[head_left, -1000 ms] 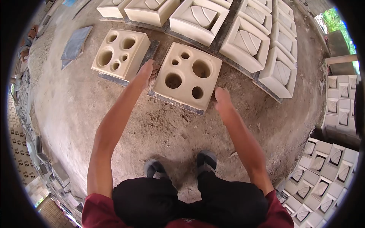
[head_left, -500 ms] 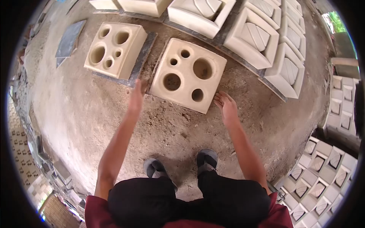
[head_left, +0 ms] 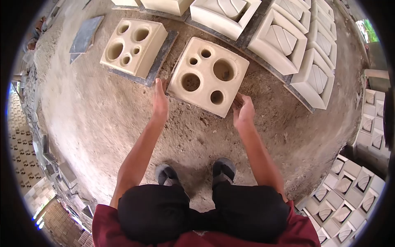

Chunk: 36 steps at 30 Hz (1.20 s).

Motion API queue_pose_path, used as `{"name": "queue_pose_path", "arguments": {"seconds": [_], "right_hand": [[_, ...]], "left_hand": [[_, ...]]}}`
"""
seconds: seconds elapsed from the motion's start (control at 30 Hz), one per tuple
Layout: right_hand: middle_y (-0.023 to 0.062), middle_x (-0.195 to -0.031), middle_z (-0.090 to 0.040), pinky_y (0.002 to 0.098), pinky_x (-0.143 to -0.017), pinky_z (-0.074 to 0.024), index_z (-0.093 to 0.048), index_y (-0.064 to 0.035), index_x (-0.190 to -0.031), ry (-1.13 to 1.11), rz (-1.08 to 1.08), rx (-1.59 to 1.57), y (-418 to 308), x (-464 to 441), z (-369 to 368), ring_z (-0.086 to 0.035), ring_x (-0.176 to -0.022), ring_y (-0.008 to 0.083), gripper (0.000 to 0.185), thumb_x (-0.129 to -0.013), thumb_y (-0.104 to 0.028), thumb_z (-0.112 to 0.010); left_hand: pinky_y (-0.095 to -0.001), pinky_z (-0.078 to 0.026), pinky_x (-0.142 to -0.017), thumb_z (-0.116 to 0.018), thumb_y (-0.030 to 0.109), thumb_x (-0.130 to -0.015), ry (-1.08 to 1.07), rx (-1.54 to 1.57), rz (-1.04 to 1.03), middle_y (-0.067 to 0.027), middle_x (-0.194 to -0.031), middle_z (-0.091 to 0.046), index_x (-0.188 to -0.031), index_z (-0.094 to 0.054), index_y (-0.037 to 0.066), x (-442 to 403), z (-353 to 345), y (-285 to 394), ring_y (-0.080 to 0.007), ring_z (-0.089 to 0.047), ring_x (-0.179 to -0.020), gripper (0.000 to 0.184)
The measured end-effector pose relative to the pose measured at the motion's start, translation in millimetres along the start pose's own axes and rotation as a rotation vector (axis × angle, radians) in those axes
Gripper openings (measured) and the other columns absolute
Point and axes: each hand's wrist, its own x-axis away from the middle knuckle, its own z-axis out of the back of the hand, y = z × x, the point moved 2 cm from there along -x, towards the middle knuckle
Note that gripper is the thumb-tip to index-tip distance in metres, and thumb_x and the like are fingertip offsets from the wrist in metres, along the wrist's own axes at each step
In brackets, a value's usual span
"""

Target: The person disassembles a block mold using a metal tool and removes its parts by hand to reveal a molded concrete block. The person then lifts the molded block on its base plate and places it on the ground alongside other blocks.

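A cream block with several round holes of different sizes [head_left: 201,88] lies on the dirt floor in front of me, turned at an angle, with a thin board edge showing under it. My left hand [head_left: 161,103] is by its left corner, fingers stretched forward and thumb raised; whether it touches is unclear. At the lower right side is my right hand [head_left: 245,110], its fingers partly hidden against the block's side. Both hands look open, one on each side of the block. To the left, a similar holed block [head_left: 150,51] rests on a dark board [head_left: 166,51].
Rows of cream blocks with slanted leaf-like recesses [head_left: 277,39] stand on boards at the upper right. A loose dark board [head_left: 86,35] lies at the upper left. More patterned blocks [head_left: 349,185] are stacked at the lower right. My shoes [head_left: 224,168] are on the dirt floor.
My left hand has come in closer to the block's left corner. My right hand has turned, its fingers now further behind the block's right side. The view has shifted slightly.
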Motion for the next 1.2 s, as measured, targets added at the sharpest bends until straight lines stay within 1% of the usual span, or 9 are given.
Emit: {"name": "queue_pose_path", "arguments": {"seconds": [0.2, 0.3, 0.83, 0.87, 0.93, 1.03, 1.07, 1.13, 1.2], "right_hand": [[0.0181, -0.137, -0.045, 0.0373, -0.113, -0.0264, -0.040, 0.0069, -0.135, -0.246, 0.029, 0.003, 17, 8, 28, -0.041, -0.129, 0.0260, 0.049, -0.096, -0.024, -0.036], [0.0146, -0.156, -0.010, 0.0370, -0.118, -0.0091, -0.003, 0.0020, -0.148, -0.480, 0.151, 0.055, 24, 21, 28, -0.011, -0.144, 0.0250, 0.060, -0.101, -0.028, -0.025], [0.0113, -0.157, -0.001, 0.0395, -0.118, -0.0002, 0.010, -0.0038, -0.148, -0.583, 0.074, -0.019, 19, 9, 5, -0.002, -0.145, 0.0264, 0.066, -0.102, -0.039, -0.022], [0.0153, -0.154, -0.014, 0.0406, -0.118, -0.0093, 0.002, -0.0018, -0.148, -0.531, 0.088, -0.006, 16, 9, 7, -0.014, -0.142, 0.0287, 0.064, -0.102, -0.037, -0.025], [0.0193, -0.151, -0.026, 0.0418, -0.117, -0.0185, -0.006, 0.0001, -0.148, -0.481, 0.088, 0.029, 0, 2, 11, -0.026, -0.140, 0.0311, 0.062, -0.102, -0.035, -0.028], [0.0219, -0.112, -0.062, 0.0357, -0.095, -0.0488, -0.046, 0.0061, -0.127, -0.321, 0.005, 0.502, -29, -6, 32, -0.062, -0.106, 0.0284, 0.041, -0.099, -0.024, -0.045], [0.0208, -0.105, -0.064, 0.0344, -0.088, -0.0514, -0.051, 0.0071, -0.120, -0.262, -0.048, 0.655, -44, -6, 41, -0.064, -0.097, 0.0264, 0.039, -0.097, -0.024, -0.050], [0.0197, -0.098, -0.066, 0.0332, -0.082, -0.0539, -0.056, 0.0081, -0.112, -0.205, -0.128, 0.823, -78, 1, 57, -0.067, -0.088, 0.0244, 0.037, -0.094, -0.024, -0.055], [0.0162, -0.083, -0.068, 0.0294, -0.063, -0.0543, -0.063, 0.0070, -0.099, -0.325, 0.079, 1.408, -116, 22, 58, -0.066, -0.069, 0.0210, 0.033, -0.085, -0.022, -0.066]], "left_hand": [[-0.0386, -0.006, -0.116, -0.024, 0.056, -0.098, -0.033, 0.003, -0.058, -0.0151, -0.154, -0.015, -0.147, -0.012, 0.001, 43, 2, -4, -0.0245, -0.011, -0.144, 0.075], [-0.0385, -0.001, -0.118, -0.023, 0.055, -0.098, -0.064, 0.134, -0.073, -0.0143, -0.157, 0.003, -0.150, 0.003, 0.005, 59, 2, -32, -0.0274, -0.001, -0.145, 0.076], [-0.0372, 0.000, -0.118, -0.027, 0.053, -0.099, -0.121, 0.302, -0.110, -0.0107, -0.157, 0.011, -0.149, 0.009, 0.009, 35, -4, -31, -0.0239, 0.004, -0.145, 0.076], [-0.0372, 0.000, -0.118, -0.027, 0.053, -0.099, -0.121, 0.301, -0.115, -0.0107, -0.157, 0.011, -0.149, 0.009, 0.009, 30, 5, -28, -0.0239, 0.004, -0.145, 0.076], [-0.0363, -0.017, -0.110, -0.036, 0.045, -0.097, -0.173, 0.115, -0.102, -0.0121, -0.143, -0.018, -0.143, -0.014, 0.007, 19, 29, -31, -0.0235, -0.020, -0.133, 0.063], [-0.0350, -0.043, -0.099, -0.050, 0.032, -0.096, -0.277, -0.159, 0.000, -0.0141, -0.122, -0.060, -0.133, -0.048, 0.004, 42, 62, -33, -0.0229, -0.057, -0.115, 0.047], [-0.0350, -0.043, -0.099, -0.050, 0.032, -0.096, -0.286, -0.146, 0.031, -0.0141, -0.122, -0.060, -0.133, -0.048, 0.004, 54, 66, -24, -0.0229, -0.057, -0.115, 0.047], [-0.0349, -0.051, -0.078, -0.059, 0.020, -0.089, -0.392, -0.674, -0.128, -0.0124, -0.090, -0.069, -0.104, -0.064, 0.001, 79, 74, 5, -0.0232, -0.066, -0.087, 0.025], [-0.0348, -0.051, -0.073, -0.062, 0.017, -0.086, -0.408, -0.821, -0.168, -0.0128, -0.085, -0.067, -0.099, -0.063, 0.001, 105, 71, 62, -0.0234, -0.066, -0.081, 0.021]]}}
